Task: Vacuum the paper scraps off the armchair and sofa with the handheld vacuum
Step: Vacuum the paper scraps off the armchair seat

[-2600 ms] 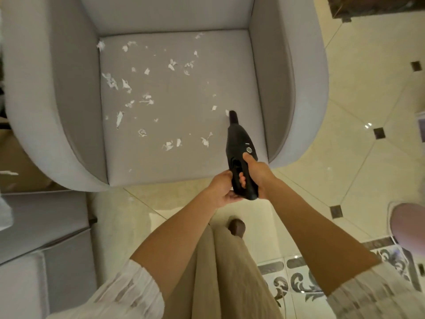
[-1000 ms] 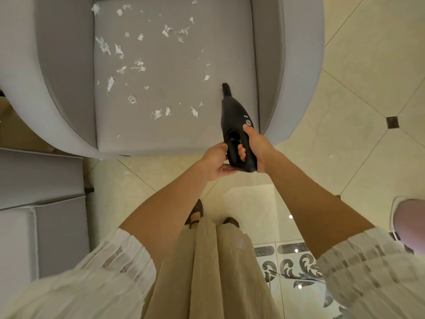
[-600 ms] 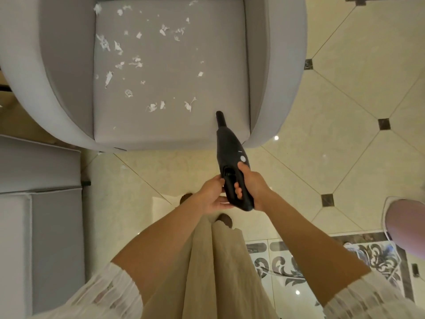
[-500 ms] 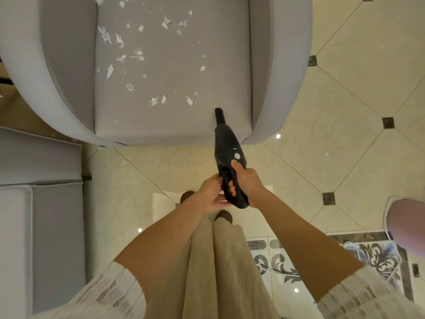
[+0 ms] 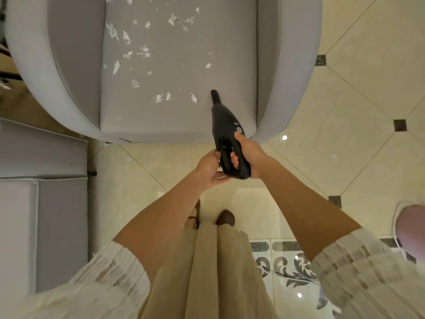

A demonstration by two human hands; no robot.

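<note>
A grey armchair (image 5: 287, 65) fills the top of the view, its seat cushion strewn with several white paper scraps (image 5: 142, 54), mostly on the left and middle. My right hand (image 5: 247, 153) grips the handle of a black handheld vacuum (image 5: 224, 125), whose narrow nozzle points up over the seat's front right area, just right of one scrap (image 5: 193, 98). My left hand (image 5: 210, 169) touches the rear of the vacuum from the left, with its thumb against the body.
The grey sofa (image 5: 41, 203) runs along the left edge. Glossy cream floor tiles (image 5: 345, 134) with dark diamond insets spread to the right. A pinkish stool (image 5: 411, 229) sits at the right edge. My feet stand just in front of the armchair.
The vacuum has moved forward, so its nozzle now reaches further over the seat toward the nearest scrap. Both hands have stayed on it.
</note>
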